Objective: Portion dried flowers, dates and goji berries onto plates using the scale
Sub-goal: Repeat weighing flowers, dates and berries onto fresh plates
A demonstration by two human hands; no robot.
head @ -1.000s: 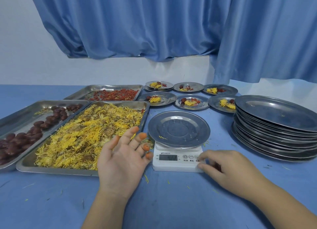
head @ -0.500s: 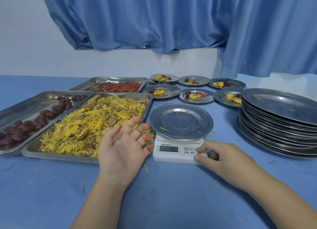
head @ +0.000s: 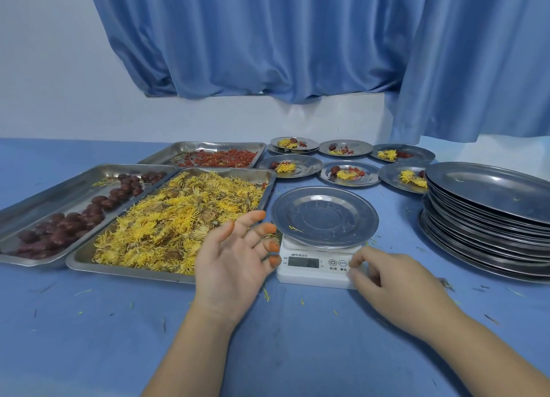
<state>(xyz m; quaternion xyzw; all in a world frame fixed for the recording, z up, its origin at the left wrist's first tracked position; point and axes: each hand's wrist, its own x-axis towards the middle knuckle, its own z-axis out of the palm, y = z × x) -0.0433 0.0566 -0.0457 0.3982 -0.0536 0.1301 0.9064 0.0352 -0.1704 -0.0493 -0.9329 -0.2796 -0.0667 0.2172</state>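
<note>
Now a nearly bare steel plate [head: 324, 216] sits on the scale [head: 315, 270], so weighing a new portion is just beginning. The right hand [head: 395, 286], fingers loosely curled and grasping nothing, touches the scale's front right corner by its buttons. The left hand [head: 235, 262], spread and unladen, hovers just left of the scale, over the tray of shaggy yellow dried flowers [head: 178, 221]; next, probably, a pinch of these.

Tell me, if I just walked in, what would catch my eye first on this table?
Probably the big tray of yellow dried flowers at left of centre, with a tray of dark dates to its left and red goji berries behind. Next, the empty steel plate on the white scale, with the right hand at the scale's front corner and the open left hand beside it. A tall stack of plates stands at right.
</note>
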